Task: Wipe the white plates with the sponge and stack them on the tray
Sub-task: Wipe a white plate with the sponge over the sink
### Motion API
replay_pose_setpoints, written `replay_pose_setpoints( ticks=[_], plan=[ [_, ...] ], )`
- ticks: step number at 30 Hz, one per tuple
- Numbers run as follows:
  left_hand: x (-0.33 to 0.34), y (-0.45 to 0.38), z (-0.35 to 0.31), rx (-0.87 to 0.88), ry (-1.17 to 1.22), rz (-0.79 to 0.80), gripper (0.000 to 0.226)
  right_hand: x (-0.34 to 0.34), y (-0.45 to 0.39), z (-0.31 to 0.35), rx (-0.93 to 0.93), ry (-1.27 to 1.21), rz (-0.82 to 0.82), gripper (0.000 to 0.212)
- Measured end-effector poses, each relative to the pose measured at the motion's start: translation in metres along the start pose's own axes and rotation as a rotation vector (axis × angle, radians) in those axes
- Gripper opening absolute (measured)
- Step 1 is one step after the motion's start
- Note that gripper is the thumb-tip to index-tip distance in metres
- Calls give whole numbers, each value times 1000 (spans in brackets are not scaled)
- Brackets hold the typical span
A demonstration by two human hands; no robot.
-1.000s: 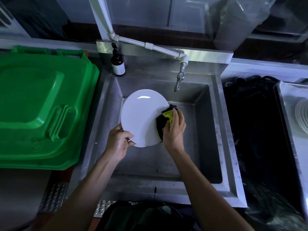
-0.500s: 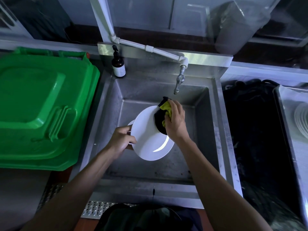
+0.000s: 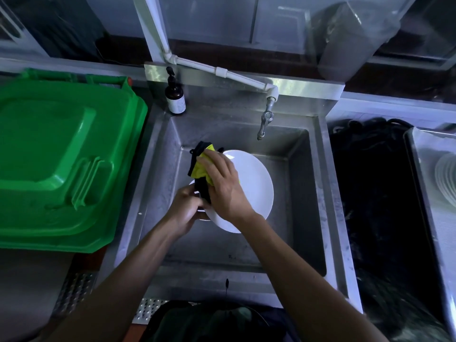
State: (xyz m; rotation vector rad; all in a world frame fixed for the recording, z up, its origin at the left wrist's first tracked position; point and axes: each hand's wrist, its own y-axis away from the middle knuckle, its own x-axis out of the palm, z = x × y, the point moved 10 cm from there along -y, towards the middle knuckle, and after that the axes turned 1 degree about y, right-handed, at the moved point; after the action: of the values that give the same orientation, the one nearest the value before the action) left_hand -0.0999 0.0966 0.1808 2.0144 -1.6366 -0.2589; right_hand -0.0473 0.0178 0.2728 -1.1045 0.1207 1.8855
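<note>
Right hand (image 3: 223, 186) has swept the sponge (image 3: 201, 166) to the plate's (image 3: 251, 183) left rim — left hand (image 3: 186, 208) gripping that edge — so wiping looks nearly done.

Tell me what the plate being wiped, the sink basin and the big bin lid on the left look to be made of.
Round white plate: likely glazed ceramic, given its glossy highlight, though melamine is possible. Grey metal sink basin: apparently stainless steel, brushed and dully reflective. Large green bin lid: moulded plastic, smooth sheen, with raised ribs.

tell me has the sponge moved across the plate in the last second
Yes: the sponge went from the plate's right edge to its left, toward the soap bottle.
</note>
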Motion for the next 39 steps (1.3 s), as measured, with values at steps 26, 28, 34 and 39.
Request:
replay_pose_setpoints(
  ticks=[26, 28, 34, 39],
  plan=[
    [-18, 1, -9, 69, 224, -238, 46, -26, 46, -93, 591, 66, -128, 56],
    [-17, 0, -11, 76, 256, -255, 43, -22, 55, -89, 618, 36, -154, 58],
    [-19, 0, -13, 81, 265, -279, 47, -21, 71, -88, 669, -106, -242, 61],
    [-31, -1, -20, 76, 167, -246, 43, -29, 76, -108, 728, -264, -241, 71]
  ],
)
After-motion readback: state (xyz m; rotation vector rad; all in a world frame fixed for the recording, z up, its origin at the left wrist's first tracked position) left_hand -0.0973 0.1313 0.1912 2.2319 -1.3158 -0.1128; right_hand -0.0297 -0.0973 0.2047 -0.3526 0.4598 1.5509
